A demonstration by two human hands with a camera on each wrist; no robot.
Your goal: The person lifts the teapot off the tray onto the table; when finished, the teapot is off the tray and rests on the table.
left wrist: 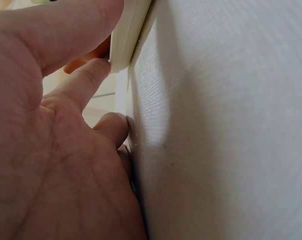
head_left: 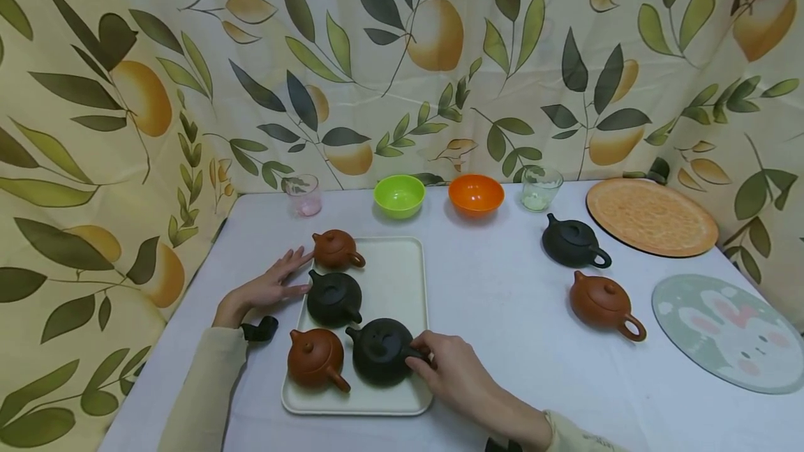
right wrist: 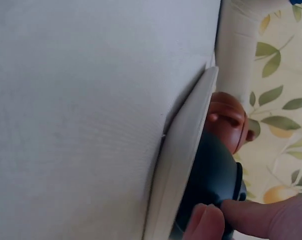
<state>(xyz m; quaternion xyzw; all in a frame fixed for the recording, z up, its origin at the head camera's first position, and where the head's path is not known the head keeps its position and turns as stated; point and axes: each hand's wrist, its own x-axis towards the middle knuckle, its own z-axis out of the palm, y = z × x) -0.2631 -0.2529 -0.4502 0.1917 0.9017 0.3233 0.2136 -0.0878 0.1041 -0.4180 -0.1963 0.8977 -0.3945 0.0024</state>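
Note:
A cream tray (head_left: 389, 396) carries two brown teapots and two black ones. My right hand (head_left: 457, 372) pinches the handle of the nearer black teapot (head_left: 382, 351), which sits at the tray's front; the right wrist view shows thumb and finger at this black teapot (right wrist: 206, 170). Beside it stands a brown teapot (head_left: 315, 358). Farther back are the other black teapot (head_left: 335, 297) and a second brown teapot (head_left: 336, 250). With fingers extended, my left hand (head_left: 270, 286) rests at the tray's left edge; in the left wrist view a fingertip touches the tray's side (left wrist: 123, 37).
On the right stand another black teapot (head_left: 570, 241) and a brown teapot (head_left: 601, 302), near a round rabbit mat (head_left: 722, 333) and a tan round mat (head_left: 653, 218). Along the back are a pink glass (head_left: 304, 195), green bowl (head_left: 399, 196), orange bowl (head_left: 476, 194) and clear glass (head_left: 540, 188).

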